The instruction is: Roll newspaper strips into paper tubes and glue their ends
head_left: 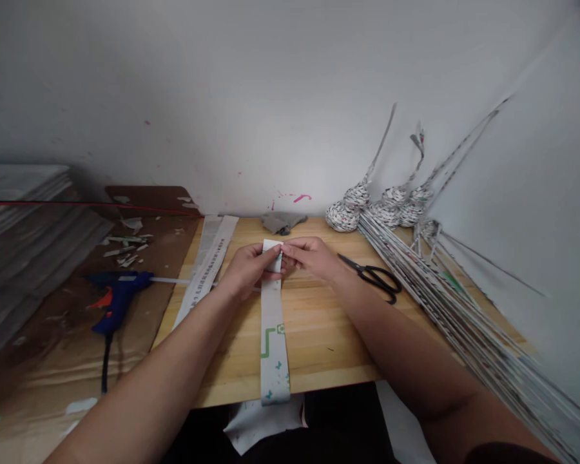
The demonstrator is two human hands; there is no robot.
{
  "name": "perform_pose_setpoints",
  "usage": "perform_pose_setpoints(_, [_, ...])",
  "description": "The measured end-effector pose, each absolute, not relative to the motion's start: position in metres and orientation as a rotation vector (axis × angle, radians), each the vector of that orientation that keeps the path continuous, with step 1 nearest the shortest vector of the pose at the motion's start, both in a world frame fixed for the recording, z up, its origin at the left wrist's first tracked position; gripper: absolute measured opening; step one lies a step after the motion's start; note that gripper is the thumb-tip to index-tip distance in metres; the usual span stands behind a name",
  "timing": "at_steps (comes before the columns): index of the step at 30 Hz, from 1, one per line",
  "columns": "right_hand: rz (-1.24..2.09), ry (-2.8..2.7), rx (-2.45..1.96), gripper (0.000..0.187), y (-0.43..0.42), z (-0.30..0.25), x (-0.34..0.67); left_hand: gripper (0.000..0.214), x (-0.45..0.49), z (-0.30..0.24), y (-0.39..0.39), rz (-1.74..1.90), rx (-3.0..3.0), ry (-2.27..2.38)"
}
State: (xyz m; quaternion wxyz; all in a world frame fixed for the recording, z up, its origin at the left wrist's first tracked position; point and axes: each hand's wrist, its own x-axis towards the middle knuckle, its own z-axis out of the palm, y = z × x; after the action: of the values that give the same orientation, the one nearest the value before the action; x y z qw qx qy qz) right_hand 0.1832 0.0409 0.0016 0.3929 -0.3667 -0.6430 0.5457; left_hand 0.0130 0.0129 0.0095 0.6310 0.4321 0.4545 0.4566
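Note:
A long paper strip [272, 309] with green and teal prints runs down the middle of the wooden table and hangs over its front edge. Its far end is raised between my two hands. My left hand [252, 267] is closed on that end, thumb on top. From the other side my right hand [307, 253] pinches the strip's right edge with thumb and fingers. Just right of my right hand lie black-handled scissors [374, 276]. To the left of my left hand are printed newspaper strips [207, 274].
A blue glue gun [118, 299] rests on brown cardboard [145, 348] at left, near paper scraps [125, 248] and stacked paper [24, 238]. A grey cloth [283, 223] lies by the wall. Woven paper gourd shapes [343, 216] and a bundle of paper rods [425, 290] occupy the right.

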Motion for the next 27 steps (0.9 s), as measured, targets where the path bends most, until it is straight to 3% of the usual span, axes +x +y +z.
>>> perform_pose_setpoints(13, [1.509, -1.474, -0.914, 0.034, 0.0452, -0.0055, 0.1835, 0.034, 0.0135, 0.0068, 0.0113, 1.029, 1.068, 1.114])
perform_pose_setpoints(27, [1.417, -1.467, -0.969, 0.031, 0.0441, -0.0054, 0.181, 0.028, 0.0152, 0.0127, 0.0088, 1.0, 1.109, 1.088])
